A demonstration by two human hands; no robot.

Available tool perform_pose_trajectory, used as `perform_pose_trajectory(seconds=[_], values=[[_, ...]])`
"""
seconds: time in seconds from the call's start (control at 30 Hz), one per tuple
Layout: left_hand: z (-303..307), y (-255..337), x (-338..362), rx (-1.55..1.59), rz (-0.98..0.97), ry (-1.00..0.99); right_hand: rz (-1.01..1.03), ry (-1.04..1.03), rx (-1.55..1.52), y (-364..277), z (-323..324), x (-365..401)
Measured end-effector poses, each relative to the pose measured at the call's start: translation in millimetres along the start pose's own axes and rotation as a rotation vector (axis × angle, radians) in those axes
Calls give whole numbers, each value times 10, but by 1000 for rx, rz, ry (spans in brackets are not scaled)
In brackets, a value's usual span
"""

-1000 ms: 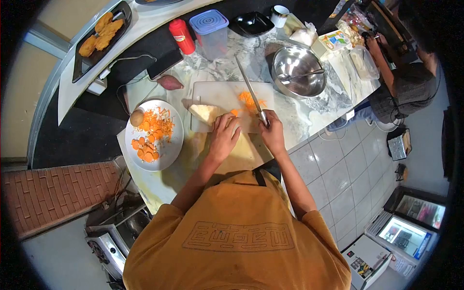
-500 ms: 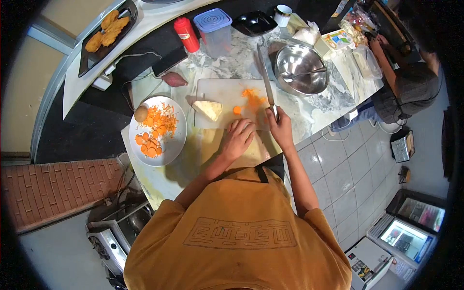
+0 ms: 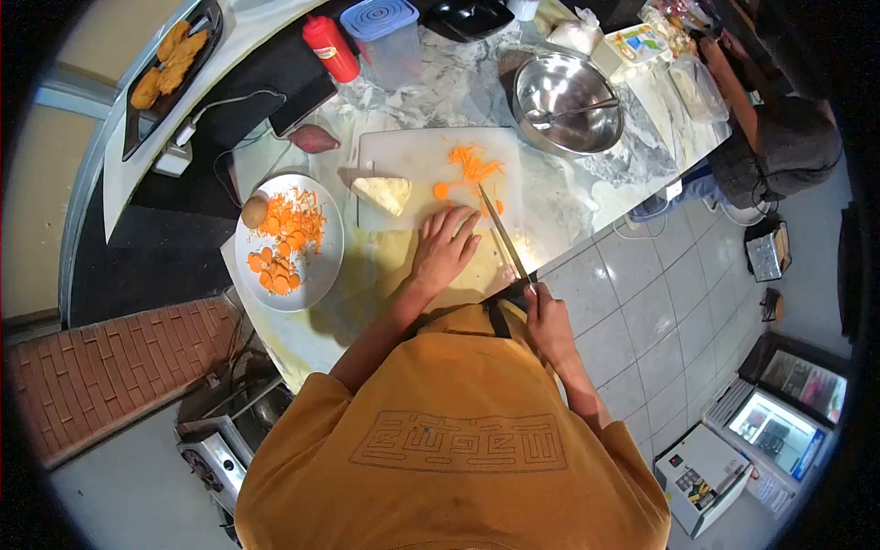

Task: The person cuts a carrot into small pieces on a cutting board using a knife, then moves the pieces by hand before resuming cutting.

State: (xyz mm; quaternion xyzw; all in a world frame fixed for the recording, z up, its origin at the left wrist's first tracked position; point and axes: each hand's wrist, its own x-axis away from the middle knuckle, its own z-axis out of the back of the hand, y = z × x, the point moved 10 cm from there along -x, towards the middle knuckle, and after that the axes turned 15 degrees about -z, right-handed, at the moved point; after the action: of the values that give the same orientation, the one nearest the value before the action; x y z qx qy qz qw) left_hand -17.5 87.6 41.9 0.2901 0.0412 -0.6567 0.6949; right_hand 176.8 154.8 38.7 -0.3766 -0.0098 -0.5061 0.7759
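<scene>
As the knife, clenched in the right hand, has been drawn back, slicing seems paused; the left hand is spread open on the board.

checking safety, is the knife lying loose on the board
No, the right hand holds the knife by its handle, its tip over the cutting board.

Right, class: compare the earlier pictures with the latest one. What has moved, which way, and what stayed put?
The right hand, still gripping the knife, has pulled back off the cutting board toward the person's body; the blade now slants over the board's near edge. The left hand stays open and flat at that edge. Carrot shreds, pale block and plate lie unchanged.
</scene>
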Motion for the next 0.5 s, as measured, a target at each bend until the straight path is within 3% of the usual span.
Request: perform_pose_trajectory(seconds=[0.5], values=[[26,-49,30,-17,5,31,22,-13,24,-85,-76,59]])
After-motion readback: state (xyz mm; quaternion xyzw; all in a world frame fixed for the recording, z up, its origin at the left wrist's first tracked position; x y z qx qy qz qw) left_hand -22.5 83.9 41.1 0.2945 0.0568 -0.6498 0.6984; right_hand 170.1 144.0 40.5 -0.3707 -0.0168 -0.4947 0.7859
